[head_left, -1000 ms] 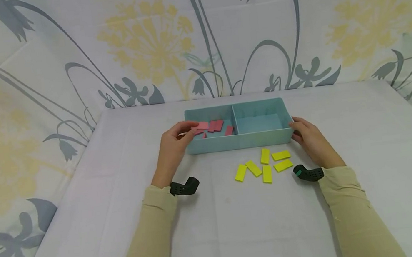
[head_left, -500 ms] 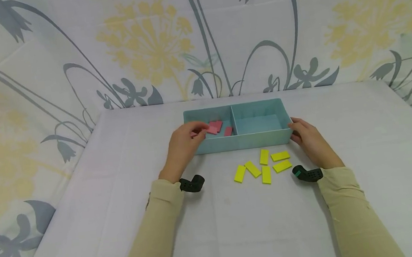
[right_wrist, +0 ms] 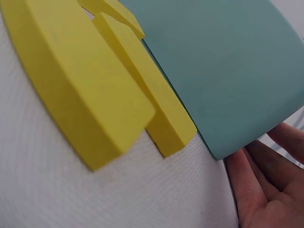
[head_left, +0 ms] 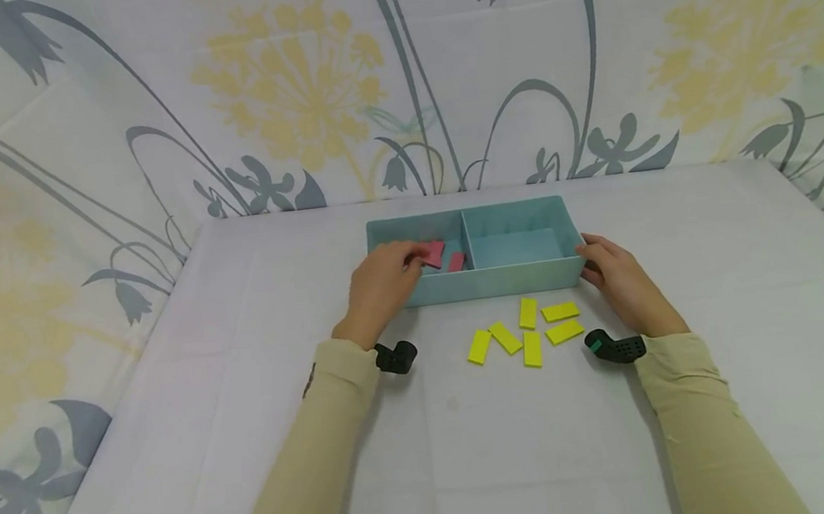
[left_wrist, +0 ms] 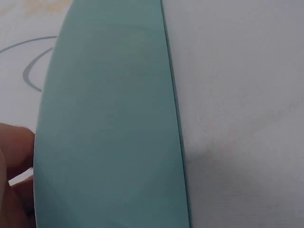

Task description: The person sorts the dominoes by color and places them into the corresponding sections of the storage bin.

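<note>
A light teal box (head_left: 490, 283) with two compartments lies across the table. My left hand (head_left: 379, 287) reaches over its front wall into the left compartment, fingertips pinching a red block (head_left: 433, 255). Another red block (head_left: 456, 262) lies on the compartment floor near the divider; the hand hides the compartment's left part. My right hand (head_left: 620, 281) grips the box's right end, thumb at the rim and fingers outside the wall. In the left wrist view the box's wall (left_wrist: 109, 118) covers most of the left fingers. The right fingers (right_wrist: 244, 180) show at the box's lower corner.
Several yellow blocks (head_left: 532, 349) lie loose on the white tablecloth (head_left: 464, 461) in front of the box, between the forearms. The right compartment (head_left: 520, 244) shows its bare floor. Behind the table hangs a flower-patterned cloth (head_left: 332, 73).
My left hand has moved rightward inside the left compartment, a red block shifting right with its fingertips. The right hand keeps its hold on the box's end, and the yellow blocks stay put.
</note>
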`<state>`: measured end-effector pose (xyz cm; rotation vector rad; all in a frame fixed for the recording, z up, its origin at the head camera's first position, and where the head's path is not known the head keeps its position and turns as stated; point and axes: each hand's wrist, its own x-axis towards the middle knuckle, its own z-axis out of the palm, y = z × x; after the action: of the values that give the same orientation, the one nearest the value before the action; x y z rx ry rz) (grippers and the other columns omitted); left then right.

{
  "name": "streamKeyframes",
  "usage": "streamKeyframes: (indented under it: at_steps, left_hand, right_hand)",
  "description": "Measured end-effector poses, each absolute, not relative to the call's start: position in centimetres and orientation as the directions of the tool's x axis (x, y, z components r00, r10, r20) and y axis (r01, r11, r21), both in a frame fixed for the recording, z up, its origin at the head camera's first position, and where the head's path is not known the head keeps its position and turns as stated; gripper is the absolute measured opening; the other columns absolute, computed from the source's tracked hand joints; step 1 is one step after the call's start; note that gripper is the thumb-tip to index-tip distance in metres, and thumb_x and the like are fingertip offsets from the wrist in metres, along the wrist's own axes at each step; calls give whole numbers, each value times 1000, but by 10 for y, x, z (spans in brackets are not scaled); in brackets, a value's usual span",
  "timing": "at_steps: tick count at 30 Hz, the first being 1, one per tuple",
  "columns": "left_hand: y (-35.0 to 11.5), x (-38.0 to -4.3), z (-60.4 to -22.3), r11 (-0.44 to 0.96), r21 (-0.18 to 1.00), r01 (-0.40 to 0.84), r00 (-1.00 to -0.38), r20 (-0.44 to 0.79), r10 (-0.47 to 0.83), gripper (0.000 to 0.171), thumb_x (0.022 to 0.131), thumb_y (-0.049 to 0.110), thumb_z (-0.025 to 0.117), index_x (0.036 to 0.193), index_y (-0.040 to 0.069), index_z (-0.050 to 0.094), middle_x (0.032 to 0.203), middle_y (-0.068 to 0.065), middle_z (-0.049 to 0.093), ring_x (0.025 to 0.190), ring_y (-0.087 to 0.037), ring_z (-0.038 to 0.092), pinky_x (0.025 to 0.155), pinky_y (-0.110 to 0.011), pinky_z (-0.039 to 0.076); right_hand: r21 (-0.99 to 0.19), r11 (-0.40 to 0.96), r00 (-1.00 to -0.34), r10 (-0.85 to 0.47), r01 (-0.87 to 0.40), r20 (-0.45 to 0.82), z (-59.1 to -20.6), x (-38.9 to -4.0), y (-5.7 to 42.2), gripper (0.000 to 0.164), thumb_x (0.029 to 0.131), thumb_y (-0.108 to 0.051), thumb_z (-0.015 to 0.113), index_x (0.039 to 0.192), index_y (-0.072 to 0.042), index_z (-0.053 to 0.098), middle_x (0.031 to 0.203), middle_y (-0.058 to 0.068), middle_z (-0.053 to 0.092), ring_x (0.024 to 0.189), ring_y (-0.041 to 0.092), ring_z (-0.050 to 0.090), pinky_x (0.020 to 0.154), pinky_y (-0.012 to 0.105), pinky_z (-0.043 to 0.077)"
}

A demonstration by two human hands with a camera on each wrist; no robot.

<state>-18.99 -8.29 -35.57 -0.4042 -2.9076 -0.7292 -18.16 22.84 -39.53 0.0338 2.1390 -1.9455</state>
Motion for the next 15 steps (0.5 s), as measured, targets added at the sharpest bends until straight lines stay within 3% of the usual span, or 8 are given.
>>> streamKeyframes:
  at_steps: [9, 15]
  left_hand:
    - [-74, -200, -350, 916, 338, 216, -973, -3, 231, 35, 91, 12, 39, 115, 23, 62, 113, 4, 59, 103, -15, 51, 78, -32, 45]
    - [-70, -204, -349, 933, 293, 207, -974, -27, 225, 36, 90, 15, 38, 116, 24, 61, 112, 4, 60, 98, -15, 53, 72, -34, 47]
  right_hand:
    - [-975, 110, -968, -139, 195, -209, -398, -183, 229, 72, 91, -46, 39, 144, -7, 9, 148, 8, 6, 130, 17, 20, 103, 30, 24]
    - [-975, 110, -968, -137, 194, -208, -398, -183, 230, 72, 91, -46, 39, 144, -7, 9, 148, 8, 7, 129, 17, 20, 102, 30, 24]
